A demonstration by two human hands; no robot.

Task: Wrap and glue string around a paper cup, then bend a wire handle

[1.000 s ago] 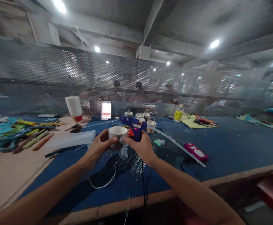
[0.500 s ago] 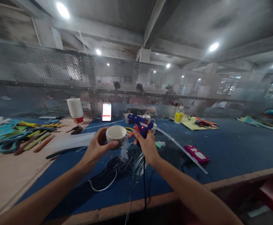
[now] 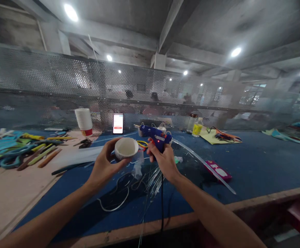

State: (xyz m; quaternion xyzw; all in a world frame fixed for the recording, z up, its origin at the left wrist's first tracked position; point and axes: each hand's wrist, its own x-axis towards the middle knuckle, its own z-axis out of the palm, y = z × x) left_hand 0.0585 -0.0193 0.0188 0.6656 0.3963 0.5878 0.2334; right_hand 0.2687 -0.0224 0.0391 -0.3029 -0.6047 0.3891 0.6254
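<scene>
My left hand (image 3: 106, 160) is wrapped round a small white paper cup (image 3: 126, 148), tilted so its open mouth faces me. In my right hand (image 3: 164, 160) is a blue hot glue gun (image 3: 153, 135) with a red light lit on its side. Its nozzle points left, above and beyond the cup's rim, apart from it. A long clear glue stick (image 3: 204, 165) sticks out of its back to the right, and a black cord hangs down from the handle. Thin clear strands (image 3: 153, 182) and a white string (image 3: 114, 209) lie on the blue tabletop below.
On the left lie scissors (image 3: 12, 162), coloured sticks and paper pieces. A stack of paper cups (image 3: 84, 121) and a lit phone (image 3: 118, 123) stand near the perforated screen. To the right are a yellow-labelled bottle (image 3: 197, 127), a jar (image 3: 191, 123) and a magenta box (image 3: 218, 171).
The cup has shifted slightly left and tipped a little more. The glue gun has moved slightly right, away from the cup, its glue stick swinging right with it.
</scene>
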